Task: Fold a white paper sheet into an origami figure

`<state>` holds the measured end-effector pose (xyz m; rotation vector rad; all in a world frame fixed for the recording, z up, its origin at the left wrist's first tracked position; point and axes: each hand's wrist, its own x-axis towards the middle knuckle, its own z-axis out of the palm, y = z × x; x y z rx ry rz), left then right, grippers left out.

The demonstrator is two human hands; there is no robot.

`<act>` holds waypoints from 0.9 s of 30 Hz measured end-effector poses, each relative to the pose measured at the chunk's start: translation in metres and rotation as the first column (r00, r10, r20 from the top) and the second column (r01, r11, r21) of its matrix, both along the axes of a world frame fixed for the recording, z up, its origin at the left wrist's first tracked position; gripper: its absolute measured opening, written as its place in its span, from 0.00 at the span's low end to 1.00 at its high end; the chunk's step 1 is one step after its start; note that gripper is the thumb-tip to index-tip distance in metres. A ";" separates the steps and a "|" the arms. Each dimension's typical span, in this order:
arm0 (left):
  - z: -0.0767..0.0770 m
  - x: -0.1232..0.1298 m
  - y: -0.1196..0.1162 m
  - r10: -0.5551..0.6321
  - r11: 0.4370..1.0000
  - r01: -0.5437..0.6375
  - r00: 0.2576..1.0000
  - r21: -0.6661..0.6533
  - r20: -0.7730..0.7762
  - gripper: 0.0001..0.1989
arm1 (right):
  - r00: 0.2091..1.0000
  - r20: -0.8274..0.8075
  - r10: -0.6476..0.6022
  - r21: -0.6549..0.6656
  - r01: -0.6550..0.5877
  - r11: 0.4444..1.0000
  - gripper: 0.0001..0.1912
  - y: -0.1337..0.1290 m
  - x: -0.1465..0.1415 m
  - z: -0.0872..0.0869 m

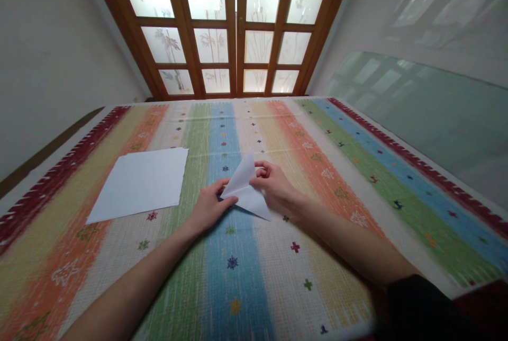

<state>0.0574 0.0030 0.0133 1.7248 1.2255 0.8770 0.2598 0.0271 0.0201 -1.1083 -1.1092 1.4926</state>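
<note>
A folded piece of white paper (246, 188), pointed at its top, is held between both hands near the middle of the table. My left hand (210, 204) pinches its left corner, thumb on top and fingers behind. On the paper's right edge, my right hand (272, 181) has its thumb against the front and its fingers curled at the side. A crease runs across the paper, and its lower right corner points toward me. To the left lies a stack of white sheets (141, 185), flat on the cloth and apart from my left hand.
A striped, patterned tablecloth (232, 283) covers the table. Beyond its far edge stand wooden doors (237, 39) with frosted glass panes. A pale glass panel (428, 113) is along the right wall, and a bare wall rises at left.
</note>
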 end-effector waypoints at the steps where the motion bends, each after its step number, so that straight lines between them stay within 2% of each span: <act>1: 0.002 0.001 0.001 -0.003 0.998 0.008 0.996 -0.057 0.092 0.22 | 1.000 -0.025 -0.002 0.027 0.003 1.000 0.23 0.000 0.000 0.001; 3: 0.006 0.003 0.004 0.040 0.992 -0.010 0.970 -0.125 0.239 0.20 | 0.997 -0.043 0.060 0.056 -0.057 0.997 0.22 0.000 0.002 0.003; 6: 0.010 0.007 0.012 0.166 0.981 -0.121 0.928 -0.152 0.333 0.14 | 0.985 0.010 0.171 0.028 -0.171 0.985 0.18 -0.002 0.002 0.004; 10: 0.010 0.015 0.022 0.350 0.935 -0.282 0.838 -0.216 0.419 0.16 | 0.991 0.088 0.097 0.004 -0.098 0.995 0.12 -0.004 -0.002 0.001; 12: 0.009 0.018 0.026 0.415 0.909 -0.348 0.785 -0.228 0.460 0.18 | 0.986 0.120 0.118 -0.017 -0.117 0.993 0.11 -0.005 -0.003 0.000; 17: 0.007 0.019 0.033 0.466 0.884 -0.396 0.713 -0.247 0.523 0.20 | 0.945 0.203 0.255 -0.069 -0.246 0.967 0.13 -0.011 -0.005 0.003; 22: 0.004 0.015 0.036 0.541 0.837 -0.455 0.613 -0.302 0.575 0.21 | 0.942 0.170 0.290 -0.098 -0.276 0.956 0.11 -0.011 -0.008 0.001; 27: 0.000 0.006 0.041 0.563 0.826 -0.429 0.577 -0.367 0.592 0.23 | 0.898 0.139 0.417 -0.200 -0.386 0.900 0.16 -0.011 -0.005 -0.008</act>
